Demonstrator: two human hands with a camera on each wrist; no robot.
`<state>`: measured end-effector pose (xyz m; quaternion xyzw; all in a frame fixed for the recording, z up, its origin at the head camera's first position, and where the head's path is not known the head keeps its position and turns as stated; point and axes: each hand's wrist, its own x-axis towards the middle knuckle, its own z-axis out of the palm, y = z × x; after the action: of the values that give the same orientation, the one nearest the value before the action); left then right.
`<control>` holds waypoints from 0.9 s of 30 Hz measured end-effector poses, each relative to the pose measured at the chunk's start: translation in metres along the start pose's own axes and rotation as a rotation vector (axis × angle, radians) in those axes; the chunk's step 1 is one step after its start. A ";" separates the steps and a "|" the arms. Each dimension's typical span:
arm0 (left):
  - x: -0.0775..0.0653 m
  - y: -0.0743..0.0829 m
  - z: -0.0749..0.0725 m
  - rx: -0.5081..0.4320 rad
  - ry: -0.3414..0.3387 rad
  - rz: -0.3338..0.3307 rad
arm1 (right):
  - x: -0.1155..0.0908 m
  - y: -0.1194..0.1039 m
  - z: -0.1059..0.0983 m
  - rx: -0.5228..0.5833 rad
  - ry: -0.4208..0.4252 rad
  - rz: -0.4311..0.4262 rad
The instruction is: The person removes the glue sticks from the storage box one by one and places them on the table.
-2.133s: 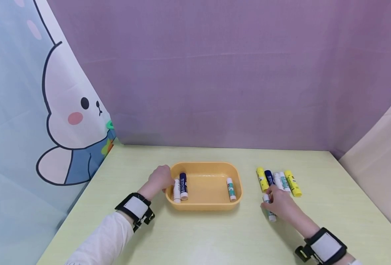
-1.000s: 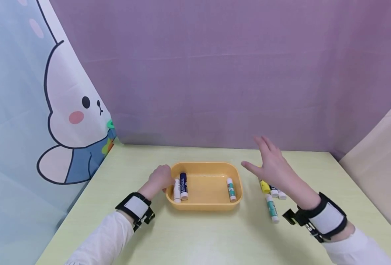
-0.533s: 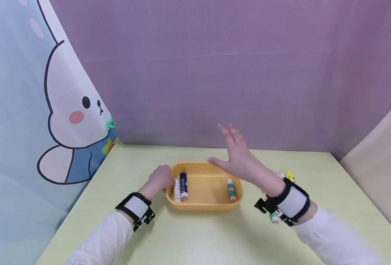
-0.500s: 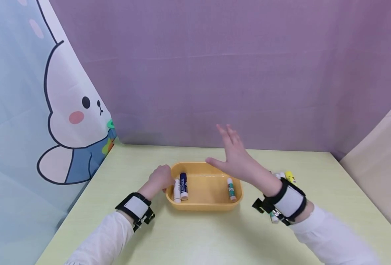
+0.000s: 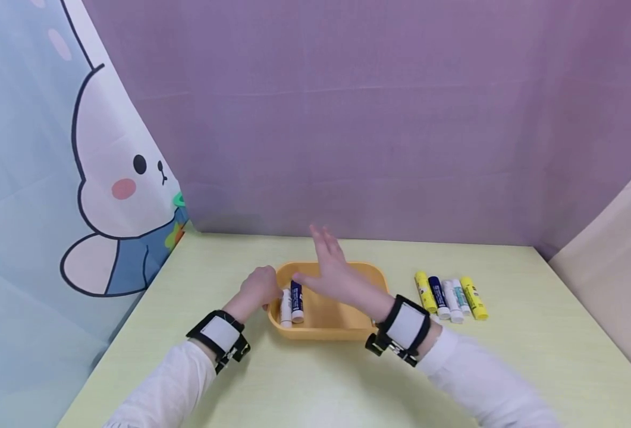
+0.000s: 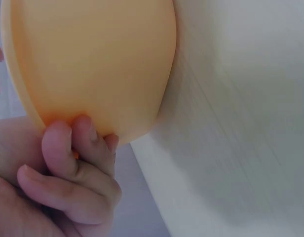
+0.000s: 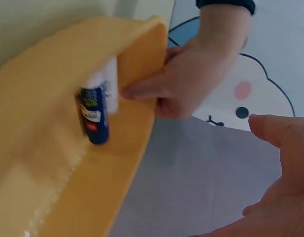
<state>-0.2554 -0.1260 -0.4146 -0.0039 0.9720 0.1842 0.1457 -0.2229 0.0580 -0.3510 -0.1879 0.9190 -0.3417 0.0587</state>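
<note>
My left hand (image 5: 261, 286) grips the left end of the orange plastic tray (image 5: 326, 334). In the left wrist view its fingers (image 6: 63, 148) curl against the tray's outer wall. Inside the tray's left end lie a white glue stick (image 5: 285, 309) and a navy glue stick (image 5: 297, 303), side by side; the right wrist view shows the navy glue stick (image 7: 94, 111) closer. Over the tray hovers my right hand (image 5: 339, 279), fingers spread and straight, holding nothing. Its forearm hides most of the tray's right end and the green-labelled glue stick there.
To the right of the tray, several glue sticks lie in a row on the pale table (image 5: 534, 333), with a yellow one (image 5: 424, 292) at one end and another yellow one (image 5: 474, 298) at the other. A purple curtain (image 5: 347, 119) hangs behind the table.
My right hand has let go of a green-labelled glue stick in front of the row, risen, opened and swung left over the tray. My left hand stays on the tray.
</note>
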 end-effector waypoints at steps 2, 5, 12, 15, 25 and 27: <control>0.000 0.000 0.000 0.008 0.000 0.000 | 0.004 0.001 0.010 0.005 -0.007 0.006; 0.000 0.001 -0.001 0.015 -0.005 0.000 | 0.011 0.005 0.023 0.011 -0.009 0.003; 0.000 0.002 0.000 0.013 -0.008 -0.013 | 0.018 0.019 0.049 -0.011 -0.027 0.013; 0.000 0.002 -0.001 0.012 -0.004 -0.014 | 0.018 0.025 0.059 -0.024 -0.036 0.007; -0.003 0.004 -0.002 0.015 -0.002 -0.027 | 0.012 0.030 0.079 -0.065 -0.047 0.009; -0.003 0.004 -0.002 0.012 0.001 -0.027 | 0.011 0.029 0.080 -0.071 -0.045 0.006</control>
<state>-0.2533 -0.1231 -0.4109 -0.0163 0.9730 0.1764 0.1477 -0.2228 0.0259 -0.4303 -0.1949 0.9295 -0.3043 0.0735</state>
